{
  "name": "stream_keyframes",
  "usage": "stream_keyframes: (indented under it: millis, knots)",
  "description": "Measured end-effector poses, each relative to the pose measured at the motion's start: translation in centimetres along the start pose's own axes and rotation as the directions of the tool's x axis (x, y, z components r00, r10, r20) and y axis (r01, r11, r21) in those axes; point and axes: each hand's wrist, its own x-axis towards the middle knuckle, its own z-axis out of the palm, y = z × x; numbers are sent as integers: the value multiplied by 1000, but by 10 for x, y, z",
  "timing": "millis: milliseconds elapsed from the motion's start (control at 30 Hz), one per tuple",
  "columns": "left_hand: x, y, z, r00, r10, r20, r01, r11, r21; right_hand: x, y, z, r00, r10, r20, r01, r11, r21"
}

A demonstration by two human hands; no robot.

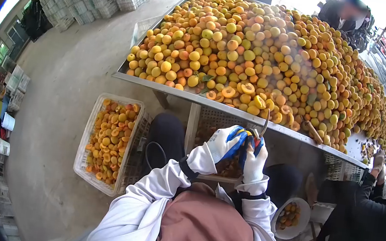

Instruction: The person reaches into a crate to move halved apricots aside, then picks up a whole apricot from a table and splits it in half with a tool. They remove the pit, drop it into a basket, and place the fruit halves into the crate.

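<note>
Both my hands wear white gloves with blue palms and meet just below the sorting table's front edge (182, 94). My right hand (255, 164) is closed on a cutting tool with a curved metal blade (265, 124), which points up toward the table; a bit of red shows at its grip. Fingers curled, my left hand (225, 143) presses close beside it. A small orange patch shows between the hands, but what the left fingers hold is hidden. Apricots (232, 43) are heaped on the table, with several cut halves (228, 92) near its front edge.
A white crate (82, 154) of apricot halves stands left of my knee. Under my hands is another crate (193, 125). A white bucket (304, 218) with fruit pieces sits at right. A wooden-handled tool (314, 132) lies on the table edge. A co-worker (359, 225) sits at right.
</note>
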Motion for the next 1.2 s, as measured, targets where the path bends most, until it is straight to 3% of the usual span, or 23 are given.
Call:
stream_keyframes:
  millis: [67, 100, 133, 167, 200, 233, 300, 333, 367, 467, 500, 567, 633, 667, 700, 767, 833, 900, 933, 967, 1033, 1100, 1200]
  knots:
    - [-8, 6, -7, 971, -236, 25, 233, 928, -292, -4, -2, 3, 999, -29, 23, 27, 998, 52]
    - [-2, 4, -3, 931, 345, -123, -345, 938, 16, 2, -1, -9, 999, -21, 43, 18, 997, 72]
    - [-7, 8, -10, 997, 11, -71, -37, 924, -382, 0, -1, -12, 982, 135, 133, -168, 944, 283]
    - [-15, 15, -16, 954, -285, 97, 270, 670, -691, -2, -1, -14, 930, 263, 255, -356, 816, 456]
    - [-22, 31, -26, 912, -371, 176, 362, 524, -771, -4, -7, -6, 924, 181, 337, -363, 694, 622]
    - [-30, 31, -28, 907, -387, 163, 362, 522, -773, -6, -15, 1, 937, 258, 234, -347, 755, 556]
    - [-39, 31, -33, 908, -390, 154, 324, 421, -847, -5, -14, -4, 879, 260, 399, -466, 639, 612]
    - [-45, 40, -44, 919, -362, 155, 321, 461, -827, 0, -12, -2, 929, 150, 338, -268, 903, 336]
    - [-52, 49, -55, 919, -372, 132, 308, 467, -829, 3, -14, -1, 876, 258, 407, -469, 653, 595]
    - [-82, 66, -90, 926, -371, -69, 223, 687, -691, 23, -39, 12, 927, 328, 181, -374, 837, 399]
    - [-93, 72, -102, 880, -452, -145, 196, 624, -757, 33, -47, 12, 934, 336, 121, -357, 890, 285]
    - [-120, 85, -136, 852, -328, -408, 92, 861, -500, 75, 8, -2, 998, 55, 16, -56, 993, 108]
    - [-154, 77, -162, 644, -357, -677, -27, 873, -487, 108, 5, 1, 999, -34, 3, 34, 991, -133]
    - [-178, 77, -186, 585, -373, -720, 151, 922, -356, 122, 15, 0, 999, -34, -10, 30, 961, -274]
    - [-199, 71, -199, 472, -362, -804, 142, 931, -336, 137, 26, -2, 999, -46, -23, 32, 908, -417]
    - [-249, 39, -228, 316, -330, -889, 170, 942, -289, 159, 39, 4, 985, -173, -3, 147, 843, -517]
    - [-292, 1, -251, 105, -405, -908, 168, 907, -386, 176, 43, 7, 1000, -7, 6, 9, 831, -557]
    - [-354, -77, -279, -68, -395, -916, 383, 838, -389, 183, 56, 12, 979, -202, 28, 184, 818, -545]
    - [-367, -99, -281, -75, -197, -977, 708, 680, -192, 178, 45, 13, 983, -168, 67, 175, 782, -598]
    - [-372, -111, -280, -3, -15, -1000, 925, 380, -9, 172, 42, 15, 981, -189, 35, 169, 763, -625]
    - [-349, -104, -278, 94, 46, -995, 974, 204, 101, 172, 54, 9, 991, -119, 63, 134, 886, -444]
    - [-330, -132, -278, 120, -51, -992, 973, 203, 107, 157, 56, 7, 988, -139, 61, 150, 832, -534]
    - [-292, -165, -282, 379, -184, -907, 925, 38, 378, 128, 58, 14, 996, -85, 29, 89, 880, -466]
